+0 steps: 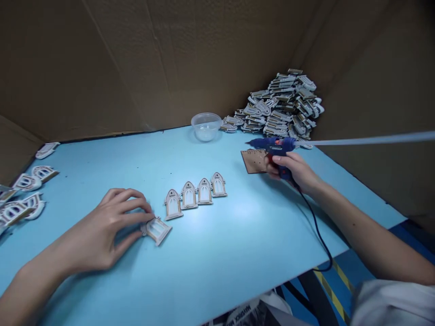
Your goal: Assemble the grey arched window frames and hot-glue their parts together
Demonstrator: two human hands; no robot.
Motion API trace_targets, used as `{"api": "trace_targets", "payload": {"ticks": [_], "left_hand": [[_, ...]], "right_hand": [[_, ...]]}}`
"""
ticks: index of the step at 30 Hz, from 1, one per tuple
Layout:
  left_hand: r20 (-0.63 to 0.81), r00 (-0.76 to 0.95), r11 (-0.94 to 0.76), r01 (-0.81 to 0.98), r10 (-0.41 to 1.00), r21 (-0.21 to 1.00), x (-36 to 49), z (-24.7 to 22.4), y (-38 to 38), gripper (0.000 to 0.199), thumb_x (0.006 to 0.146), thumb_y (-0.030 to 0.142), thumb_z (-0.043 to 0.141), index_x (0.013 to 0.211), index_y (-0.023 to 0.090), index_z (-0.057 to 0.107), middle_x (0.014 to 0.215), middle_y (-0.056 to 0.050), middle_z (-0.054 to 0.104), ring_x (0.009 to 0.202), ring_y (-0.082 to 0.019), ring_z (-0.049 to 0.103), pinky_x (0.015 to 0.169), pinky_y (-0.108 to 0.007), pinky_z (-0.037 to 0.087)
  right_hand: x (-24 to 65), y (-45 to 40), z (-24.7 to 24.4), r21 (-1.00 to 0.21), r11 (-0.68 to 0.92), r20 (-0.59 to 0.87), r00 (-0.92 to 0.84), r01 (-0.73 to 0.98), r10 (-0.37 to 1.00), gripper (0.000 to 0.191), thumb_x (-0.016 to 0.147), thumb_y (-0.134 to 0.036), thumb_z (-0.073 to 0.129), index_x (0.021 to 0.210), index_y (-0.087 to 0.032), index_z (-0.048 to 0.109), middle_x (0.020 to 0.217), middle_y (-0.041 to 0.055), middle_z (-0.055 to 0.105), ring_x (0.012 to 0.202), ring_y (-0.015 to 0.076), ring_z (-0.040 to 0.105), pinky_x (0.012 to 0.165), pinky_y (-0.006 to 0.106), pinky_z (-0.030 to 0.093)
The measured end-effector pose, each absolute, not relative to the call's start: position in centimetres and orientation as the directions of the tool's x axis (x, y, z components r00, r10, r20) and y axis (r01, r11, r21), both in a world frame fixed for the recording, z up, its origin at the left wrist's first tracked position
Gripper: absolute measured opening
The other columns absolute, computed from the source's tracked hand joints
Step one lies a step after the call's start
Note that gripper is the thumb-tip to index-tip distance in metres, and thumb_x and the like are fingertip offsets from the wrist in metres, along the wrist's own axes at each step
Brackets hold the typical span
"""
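Observation:
My left hand (117,226) pinches a small arched window piece (157,230) between thumb and fingers, low over the blue table. It is tilted against a row of several similar pieces, the nearest being a white arched window piece (173,204) just to its right. In my right hand (294,167) is a blue hot glue gun (272,144), its nozzle pointing left. A long translucent glue stick (367,139) sticks out of its back. Beneath the gun lies a brown square board (254,162), partly hidden by my fingers.
A large heap of window pieces (282,106) fills the back right corner, beside a clear plastic bowl (206,127). More loose window pieces (27,182) lie at the left. Cardboard walls (152,68) enclose the blue table (217,267). The gun's black cord (319,231) hangs over the front edge.

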State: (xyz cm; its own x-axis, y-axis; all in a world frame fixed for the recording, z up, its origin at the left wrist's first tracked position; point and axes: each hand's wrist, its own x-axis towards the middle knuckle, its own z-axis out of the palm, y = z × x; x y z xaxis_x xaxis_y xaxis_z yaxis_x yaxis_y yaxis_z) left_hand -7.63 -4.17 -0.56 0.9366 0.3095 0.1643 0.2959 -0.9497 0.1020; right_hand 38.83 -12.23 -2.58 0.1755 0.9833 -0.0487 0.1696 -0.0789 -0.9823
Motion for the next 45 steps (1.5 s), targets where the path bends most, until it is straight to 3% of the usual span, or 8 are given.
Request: {"api": "trace_targets", "payload": {"ticks": [5,10,14,17,23,29,38,45], "left_hand": [[0.128,0.953,-0.955,0.253,0.273,0.152,-5.1,-0.2,-7.7,0.015,0.1,0.03,0.059,0.11,0.029,0.071,0.111,-0.004,0.069,0.11,-0.028,0.055,0.092,-0.045,0.036],[0.205,0.929,-0.922,0.239,0.308,0.304,-2.3,-2.3,-10.1,0.015,0.103,0.025,0.06,0.116,0.02,0.066,0.111,-0.007,0.069,0.105,-0.022,0.059,0.093,-0.041,0.036],[0.29,0.897,-0.923,0.247,0.333,0.295,-0.9,-3.6,-9.6,0.017,0.102,0.028,0.064,0.115,0.017,0.067,0.109,-0.008,0.069,0.101,-0.022,0.061,0.091,-0.04,0.036],[0.312,0.881,-0.92,0.271,0.356,0.284,-0.5,-4.2,-8.2,0.021,0.101,0.032,0.064,0.114,0.016,0.069,0.109,-0.009,0.069,0.099,-0.023,0.06,0.088,-0.039,0.037],[0.361,0.838,-0.909,0.34,0.409,0.241,-0.2,-4.9,-5.5,0.024,0.102,0.035,0.063,0.111,0.015,0.07,0.108,-0.009,0.07,0.098,-0.023,0.06,0.086,-0.038,0.038],[0.46,0.77,-0.896,0.358,0.442,0.261,-0.8,-5.2,-5.6,0.02,0.098,0.034,0.07,0.101,0.014,0.07,0.106,-0.008,0.074,0.101,-0.023,0.061,0.088,-0.04,0.038],[0.454,0.73,-0.858,0.393,0.51,0.331,-1.8,-5.1,-6.6,0.017,0.096,0.034,0.073,0.096,0.017,0.07,0.102,-0.005,0.076,0.099,-0.022,0.061,0.089,-0.042,0.035],[0.433,0.731,-0.845,0.399,0.527,0.355,-1.8,-5.0,-6.5,0.017,0.095,0.034,0.073,0.099,0.017,0.071,0.103,-0.005,0.076,0.103,-0.022,0.061,0.091,-0.041,0.035]], "right_hand": [[35.6,-13.1,-3.9,-0.999,-0.052,-0.052,-0.026,0.012,0.998,0.035,0.081,-0.049,0.07,0.087,-0.015,0.063,0.07,0.0045,0.058,0.058,0.0149,0.053,0.051,0.028,0.042],[32.1,-13.2,-5.3,-0.999,-0.041,-0.044,-0.278,0.019,0.959,0.038,0.091,-0.049,0.066,0.082,-0.013,0.061,0.065,0.004,0.063,0.051,0.012,0.056,0.052,0.026,0.043],[29.7,-11.9,-5.5,-0.999,0.031,0.024,-0.362,0.014,0.932,0.041,0.097,-0.053,0.063,0.081,-0.015,0.058,0.062,0.0034,0.064,0.047,0.0111,0.055,0.048,0.025,0.04],[28.7,-10.0,-5.4,-0.999,0.032,0.016,-0.423,0.031,0.906,0.043,0.098,-0.054,0.062,0.084,-0.013,0.061,0.076,0.0101,0.073,0.048,0.0119,0.058,0.044,0.025,0.038],[28.3,-6.0,-5.5,-0.999,0.049,0.044,-0.428,0.001,0.903,0.037,0.096,-0.048,0.064,0.085,-0.013,0.061,0.082,0.0118,0.076,0.05,0.0141,0.062,0.05,0.028,0.044],[28.7,-6.8,-5.6,-0.994,0.107,0.111,-0.382,-0.032,0.917,0.041,0.098,-0.047,0.061,0.07,-0.017,0.055,0.054,0.002,0.057,0.047,0.0113,0.046,0.048,0.027,0.034],[29.2,-7.9,-4.7,-0.997,-0.066,-0.071,-0.482,0.028,0.873,0.041,0.082,-0.04,0.083,0.094,-0.019,0.05,0.079,0.0005,0.053,0.067,0.0121,0.044,0.059,0.027,0.034],[29.5,-7.4,-5.1,-0.998,-0.063,-0.059,-0.462,0.005,0.885,0.045,0.081,-0.043,0.085,0.1,-0.018,0.053,0.084,0.0009,0.054,0.07,0.0117,0.048,0.061,0.025,0.036]]}}
